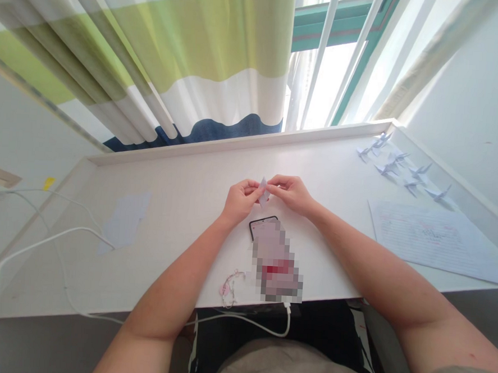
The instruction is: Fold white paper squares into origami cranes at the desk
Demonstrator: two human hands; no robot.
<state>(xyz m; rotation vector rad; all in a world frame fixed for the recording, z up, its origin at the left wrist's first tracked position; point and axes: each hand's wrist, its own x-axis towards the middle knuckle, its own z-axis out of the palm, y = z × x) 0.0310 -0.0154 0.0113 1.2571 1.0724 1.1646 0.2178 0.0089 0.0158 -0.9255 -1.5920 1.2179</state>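
A small white piece of folded paper (264, 192), roughly diamond-shaped, is held upright above the desk between both hands. My left hand (243, 199) pinches its left side between thumb and fingers. From the other side, my right hand (289, 192) grips its right edge with closed fingers. Just below the hands, a phone (276, 256) lies on the desk, its screen mostly blurred out. Beside the phone's lower left is a beaded charm strap (228, 288) with a pink piece. The finer folds of the paper are too small to make out.
Several folded paper cranes (398, 162) stand at the back right of the white desk (180, 205). Written sheets (435, 237) lie before them. Loose paper pieces (126, 218) lie at left, crossed by a white cable (51, 243). A charging cable (288, 318) hangs from the phone. Curtains hang behind.
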